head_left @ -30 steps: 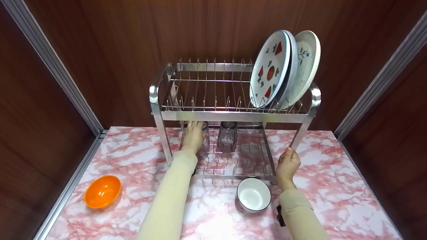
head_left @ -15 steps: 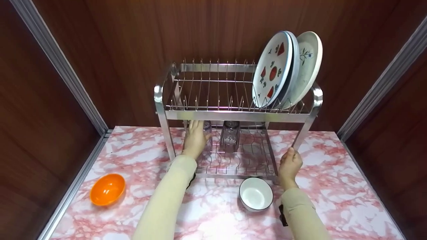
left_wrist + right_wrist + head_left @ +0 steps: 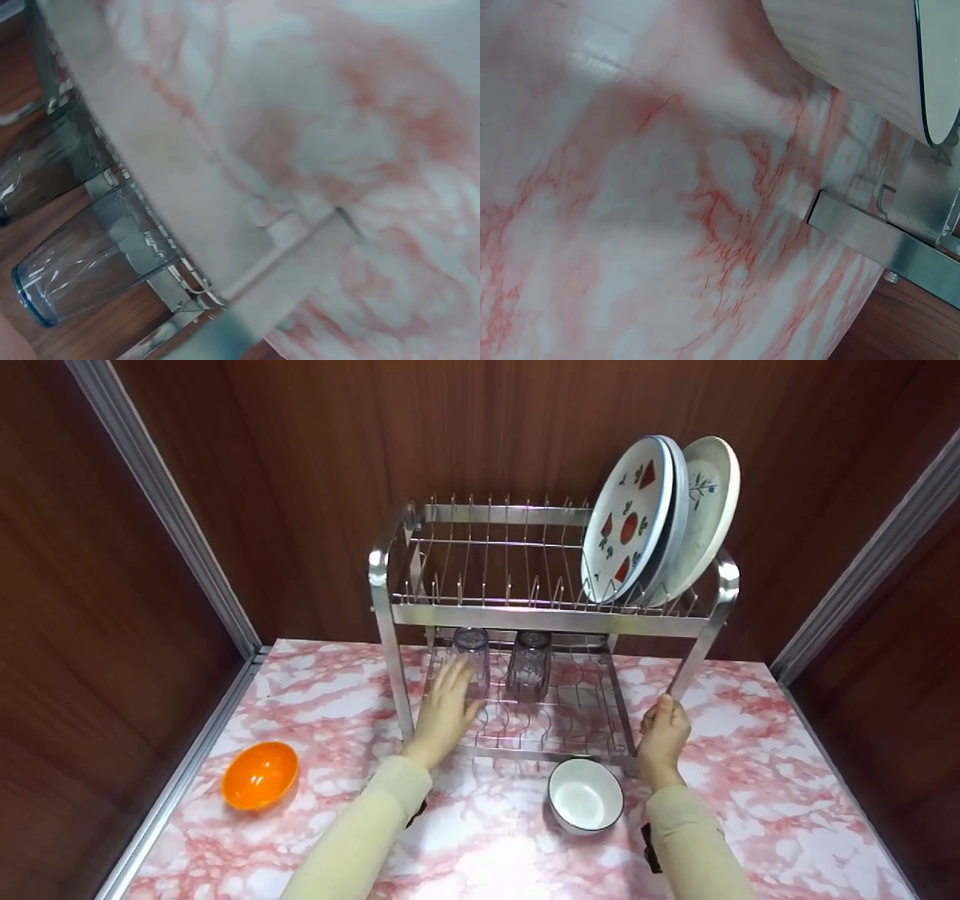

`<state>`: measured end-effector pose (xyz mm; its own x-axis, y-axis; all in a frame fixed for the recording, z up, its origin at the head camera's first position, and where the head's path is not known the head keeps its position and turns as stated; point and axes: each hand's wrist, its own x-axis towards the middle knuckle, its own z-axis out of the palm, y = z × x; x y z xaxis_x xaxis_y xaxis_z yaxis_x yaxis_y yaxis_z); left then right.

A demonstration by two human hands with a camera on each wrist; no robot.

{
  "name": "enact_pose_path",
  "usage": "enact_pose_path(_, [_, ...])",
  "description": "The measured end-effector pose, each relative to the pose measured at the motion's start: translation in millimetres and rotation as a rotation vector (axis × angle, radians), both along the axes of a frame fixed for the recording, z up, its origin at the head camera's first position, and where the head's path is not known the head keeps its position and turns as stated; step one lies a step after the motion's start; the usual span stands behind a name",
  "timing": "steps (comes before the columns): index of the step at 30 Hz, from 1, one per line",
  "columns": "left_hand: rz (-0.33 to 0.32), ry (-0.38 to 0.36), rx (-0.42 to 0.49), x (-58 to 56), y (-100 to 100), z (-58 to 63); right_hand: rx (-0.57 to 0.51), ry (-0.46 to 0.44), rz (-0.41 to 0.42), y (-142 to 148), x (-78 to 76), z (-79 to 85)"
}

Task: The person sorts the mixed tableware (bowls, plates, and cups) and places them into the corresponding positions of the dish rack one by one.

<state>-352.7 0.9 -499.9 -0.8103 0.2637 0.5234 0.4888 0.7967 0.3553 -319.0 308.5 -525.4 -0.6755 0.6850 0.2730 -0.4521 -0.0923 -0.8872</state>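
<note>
My left hand [image 3: 445,712] is at the front left of the rack's lower shelf, fingers extended and overlapping the left glass [image 3: 471,649] in the head view. That clear glass [image 3: 90,255] stands base up on the wire shelf. A second, darker-looking glass [image 3: 529,664] stands to its right. My right hand [image 3: 664,735] grips the front right leg of the metal dish rack [image 3: 547,619]. The leg's lower end [image 3: 885,240] shows in the right wrist view, though the hand does not.
Several plates [image 3: 630,521] stand on edge at the upper tier's right end. A white bowl [image 3: 586,796] with a dark rim sits just before the rack, close to my right wrist. An orange bowl [image 3: 260,775] lies left on the marbled tabletop [image 3: 322,690]. Brown panels [image 3: 315,450] enclose the space.
My left hand has drawn back toward me from beside the left glass, uncovering more of it. The right hand keeps its hold on the leg. The head view has shifted slightly.
</note>
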Motion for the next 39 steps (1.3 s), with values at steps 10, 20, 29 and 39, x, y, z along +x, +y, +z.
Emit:
enact_pose_path(10, [0.277,0.202,0.506,22.2,-14,-25.6,0.01,-0.065,0.061,5,7.6,6.7])
enact_pose_path(20, [0.378,-0.242,1.045,-13.9,-39,-15.3,-0.026,-0.011,0.102,-5,15.2,7.3])
enact_pose_path(29, [0.387,-0.393,0.942,-22.6,-45,-13.7,-0.035,0.009,0.112,-6,15.4,10.0])
enact_pose_path(39, [0.315,-0.449,0.922,-18.7,-37,-24.0,0.079,-0.243,0.102,12,24.8,-12.4])
